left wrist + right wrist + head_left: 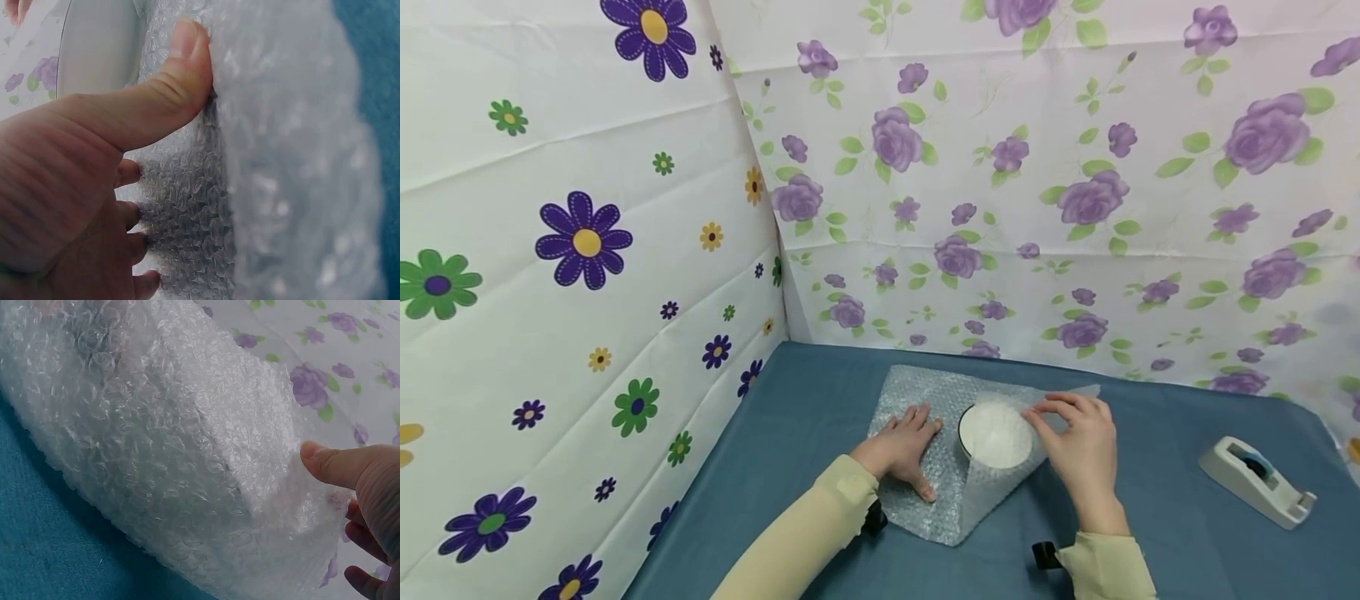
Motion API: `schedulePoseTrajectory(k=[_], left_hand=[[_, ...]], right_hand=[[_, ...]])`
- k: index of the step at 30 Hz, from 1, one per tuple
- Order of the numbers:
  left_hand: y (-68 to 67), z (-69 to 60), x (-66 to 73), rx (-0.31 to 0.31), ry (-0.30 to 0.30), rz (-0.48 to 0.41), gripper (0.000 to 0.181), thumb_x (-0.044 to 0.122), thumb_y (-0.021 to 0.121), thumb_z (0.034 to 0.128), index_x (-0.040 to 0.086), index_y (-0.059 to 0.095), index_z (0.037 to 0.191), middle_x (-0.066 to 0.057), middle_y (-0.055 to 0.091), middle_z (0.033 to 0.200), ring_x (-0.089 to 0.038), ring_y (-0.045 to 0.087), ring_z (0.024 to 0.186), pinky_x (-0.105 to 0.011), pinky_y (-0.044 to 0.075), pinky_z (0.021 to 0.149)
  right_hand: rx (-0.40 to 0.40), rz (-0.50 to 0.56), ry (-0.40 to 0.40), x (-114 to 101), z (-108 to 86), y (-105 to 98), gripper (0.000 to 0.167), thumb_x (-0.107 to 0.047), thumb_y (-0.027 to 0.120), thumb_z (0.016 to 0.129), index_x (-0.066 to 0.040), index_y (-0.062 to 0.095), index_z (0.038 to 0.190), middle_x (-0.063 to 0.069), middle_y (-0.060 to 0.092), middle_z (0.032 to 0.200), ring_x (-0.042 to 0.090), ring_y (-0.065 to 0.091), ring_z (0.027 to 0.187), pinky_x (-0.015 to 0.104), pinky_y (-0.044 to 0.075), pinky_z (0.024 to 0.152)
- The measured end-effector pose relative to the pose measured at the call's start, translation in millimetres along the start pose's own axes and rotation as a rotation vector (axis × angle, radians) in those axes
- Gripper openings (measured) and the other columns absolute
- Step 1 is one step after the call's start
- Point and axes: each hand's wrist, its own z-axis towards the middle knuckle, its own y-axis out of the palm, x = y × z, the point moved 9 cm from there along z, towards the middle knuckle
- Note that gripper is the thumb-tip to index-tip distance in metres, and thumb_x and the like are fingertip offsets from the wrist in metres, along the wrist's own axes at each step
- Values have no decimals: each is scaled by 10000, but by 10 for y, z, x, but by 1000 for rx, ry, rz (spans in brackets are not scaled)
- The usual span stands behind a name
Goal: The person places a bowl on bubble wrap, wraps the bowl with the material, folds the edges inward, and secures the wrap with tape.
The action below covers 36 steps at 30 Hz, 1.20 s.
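A sheet of clear bubble wrap (936,521) lies on the blue-covered table, and a white round bowl-like dish (992,429) with a thin dark rim stands on it. My left hand (904,450) presses the sheet flat to the left of the dish, fingers spread. In the left wrist view the dish's pale side (103,50) shows beyond the thumb. On the other side, my right hand (1081,446) pinches a raised edge of the bubble wrap between thumb and fingers. That lifted part (162,450) slants up and partly covers the dish; its base is hidden.
A white tape dispenser (1255,483) with a roll in it sits on the table (1157,467) at the right. Flower-printed white cloths hang behind (1037,250) and along the left (572,333). Dark wrist-camera parts (1045,555) show near my sleeves.
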Motion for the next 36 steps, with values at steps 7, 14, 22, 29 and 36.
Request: schedulePoseTrajectory(k=[7,14,22,29,36], left_hand=[[9,15,-11,-1,-8,-6,1247,568,956,742,202,273,1720,-116,66,1796,-315,61,1651,-537,181,1305],[21,3,-20,12,-9,-18,1246,557,967,730,197,292,1714,-116,84,1795,-312,75,1650,-536,188,1303],[1,11,-3,25,-25,6,1248,572,969,714,209,307,1708,-106,101,1794,-305,90,1650,-533,209,1298],[1,12,-32,23,-33,6,1253,577,962,716,216,294,1712,-101,87,1796,-303,86,1651,-535,205,1299],[13,28,-29,11,-25,11,1258,606,941,721,232,273,1719,-85,66,1800,-293,61,1653,-523,185,1306]], right_hand=[[-82,-42,66,120,-39,127,164,-187,953,832,-99,846,919,153,769,1095,426,588,1152,726,377,1057],[-147,-90,49,157,-86,238,150,-208,949,836,-128,856,923,93,791,898,430,625,1111,703,442,986],[-179,-116,82,160,-118,329,167,-225,944,842,-115,841,914,179,716,1268,475,526,1289,764,367,1035],[-176,-145,71,107,-143,446,157,-223,939,849,-119,836,906,212,648,1395,495,501,1339,779,393,1018],[-174,-151,49,49,-152,529,149,-223,936,849,-129,829,892,214,635,1419,476,496,1364,781,392,1011]])
